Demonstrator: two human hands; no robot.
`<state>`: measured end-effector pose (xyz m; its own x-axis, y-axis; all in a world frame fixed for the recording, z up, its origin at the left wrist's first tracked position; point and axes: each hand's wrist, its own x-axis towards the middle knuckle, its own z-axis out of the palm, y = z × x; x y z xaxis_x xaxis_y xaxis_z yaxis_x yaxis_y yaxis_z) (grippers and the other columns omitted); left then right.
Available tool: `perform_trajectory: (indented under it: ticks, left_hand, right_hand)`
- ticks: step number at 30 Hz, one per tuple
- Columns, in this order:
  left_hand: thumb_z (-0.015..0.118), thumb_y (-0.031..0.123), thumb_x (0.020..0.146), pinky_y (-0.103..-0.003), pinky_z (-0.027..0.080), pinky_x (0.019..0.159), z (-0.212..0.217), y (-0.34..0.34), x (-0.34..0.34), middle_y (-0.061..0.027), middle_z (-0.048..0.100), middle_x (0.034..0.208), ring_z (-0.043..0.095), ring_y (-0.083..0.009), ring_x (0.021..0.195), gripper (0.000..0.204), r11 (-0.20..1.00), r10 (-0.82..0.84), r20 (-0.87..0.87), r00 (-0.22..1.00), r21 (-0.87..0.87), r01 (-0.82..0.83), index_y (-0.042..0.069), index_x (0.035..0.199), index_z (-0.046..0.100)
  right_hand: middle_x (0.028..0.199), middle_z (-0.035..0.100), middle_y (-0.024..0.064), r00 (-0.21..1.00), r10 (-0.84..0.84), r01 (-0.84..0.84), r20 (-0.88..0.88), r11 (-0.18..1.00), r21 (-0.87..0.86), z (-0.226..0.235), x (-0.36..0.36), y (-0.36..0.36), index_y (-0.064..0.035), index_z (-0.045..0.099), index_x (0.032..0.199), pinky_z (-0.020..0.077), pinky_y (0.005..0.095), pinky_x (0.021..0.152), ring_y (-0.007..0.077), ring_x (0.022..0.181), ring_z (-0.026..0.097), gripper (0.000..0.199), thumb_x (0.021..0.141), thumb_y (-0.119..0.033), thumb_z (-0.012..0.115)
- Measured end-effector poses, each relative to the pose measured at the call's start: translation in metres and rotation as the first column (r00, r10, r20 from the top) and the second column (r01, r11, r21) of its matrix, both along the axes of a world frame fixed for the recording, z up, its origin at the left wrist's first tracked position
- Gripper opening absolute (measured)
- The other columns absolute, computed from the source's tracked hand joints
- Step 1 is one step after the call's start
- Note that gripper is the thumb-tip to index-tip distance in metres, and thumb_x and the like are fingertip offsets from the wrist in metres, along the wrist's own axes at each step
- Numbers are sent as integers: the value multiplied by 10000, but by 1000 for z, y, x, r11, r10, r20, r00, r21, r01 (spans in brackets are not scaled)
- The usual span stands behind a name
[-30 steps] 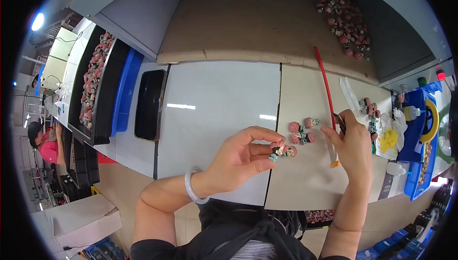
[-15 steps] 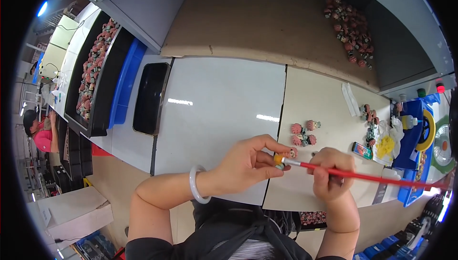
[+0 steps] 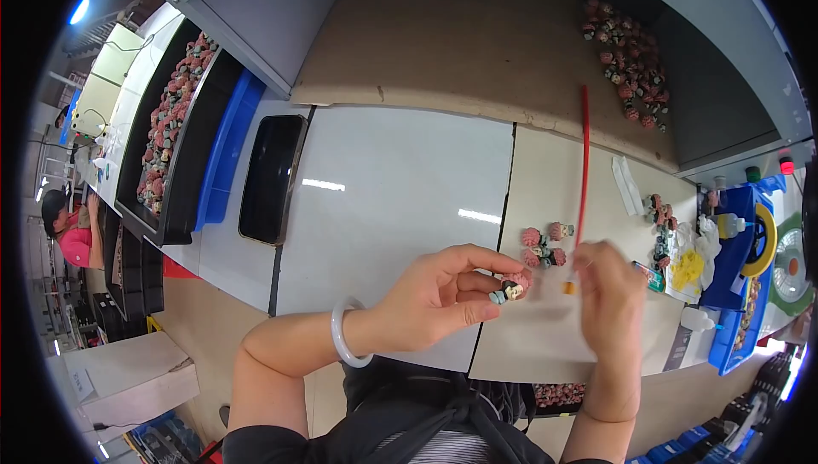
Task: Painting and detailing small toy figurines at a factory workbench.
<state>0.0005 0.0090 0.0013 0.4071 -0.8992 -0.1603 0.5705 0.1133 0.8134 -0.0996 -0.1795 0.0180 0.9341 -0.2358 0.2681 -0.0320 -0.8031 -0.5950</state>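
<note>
Pinching a small pink-haired figurine (image 3: 513, 288) between thumb and bent fingers, the left hand (image 3: 436, 298) has its grip closed around the piece, just on the near side of the cluster of similar figurines (image 3: 544, 252) on the tabletop (image 3: 400, 183). To the right of that cluster and a little nearer the person is the right hand (image 3: 612, 302), its fingers bunched beside a red brush (image 3: 583, 187); blur hides whether its grip is tight on it. The brush passes along the cluster's right side, bristles toward the person, handle stretching away. Well left of the cluster lies a black phone (image 3: 273, 178), with a filled black tray (image 3: 192, 153) farther left. Beyond the cluster, toward the right, sits a pile of figurines (image 3: 626, 59).
</note>
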Motion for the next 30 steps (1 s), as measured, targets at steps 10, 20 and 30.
perform_trajectory:
  ticks: [10, 20, 30]
  left_hand:
    - [589, -72, 749, -385, 409, 946, -9, 1, 0, -141, 486, 1113, 501, -246, 1066, 388, 984, 91, 163, 982, -164, -64, 9, 1117, 498]
    - [595, -80, 738, -378, 414, 942, -6, 1, 2, -129, 483, 1111, 499, -240, 1066, 401, 991, 72, 185, 980, -128, -49, -6, 1124, 518]
    - [614, -59, 735, -348, 417, 934, -6, 1, 5, -129, 490, 1093, 509, -220, 1046, 395, 995, 62, 276, 959, -95, -37, -10, 1117, 527]
  right_hand:
    - [615, 441, 31, 965, 232, -206, 125, 960, -190, -2, 1, 19, -42, 586, 1066, 348, 302, 455, 183, 503, 424, 376, 738, -225, 601]
    - [622, 452, 44, 966, 251, -236, 68, 957, -170, 0, 0, 21, -25, 567, 1097, 355, 316, 480, 195, 517, 432, 394, 749, -207, 601]
    - [596, 395, 17, 966, 243, -223, 84, 954, -201, -3, 2, 20, -53, 587, 1079, 340, 292, 430, 165, 489, 403, 454, 649, -179, 664]
